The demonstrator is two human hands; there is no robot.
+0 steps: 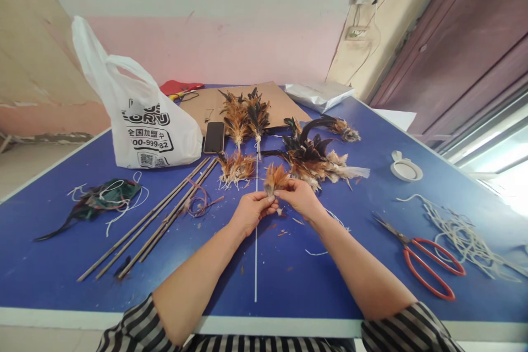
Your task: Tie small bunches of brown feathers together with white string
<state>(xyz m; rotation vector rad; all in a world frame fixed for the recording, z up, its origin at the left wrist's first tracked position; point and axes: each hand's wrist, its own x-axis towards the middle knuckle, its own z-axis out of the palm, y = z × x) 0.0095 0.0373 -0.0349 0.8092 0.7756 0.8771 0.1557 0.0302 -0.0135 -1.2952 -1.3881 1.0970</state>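
Note:
Both hands meet over the middle of the blue table [223, 280]. My left hand [252, 212] pinches the lower end of a small orange-brown feather bunch [275, 177]. From the right, my right hand [300, 197] holds the same bunch between thumb and fingers. Just behind lies a low pile of orange feathers [237, 168] with pale quills. A larger heap of black, brown and cream feathers [309, 154] is right of the bunch. Two tied feather bundles [237, 115] [258, 113] rest on brown cardboard [282, 100] farther back.
At left are a white plastic bag [154, 121], a phone [214, 137], thin sticks [154, 212] and a dark green bundle with string [109, 195]. Red-handled scissors [429, 264], tangled white string [462, 236] and a tape roll [406, 169] lie at right. Feather scraps dot the table.

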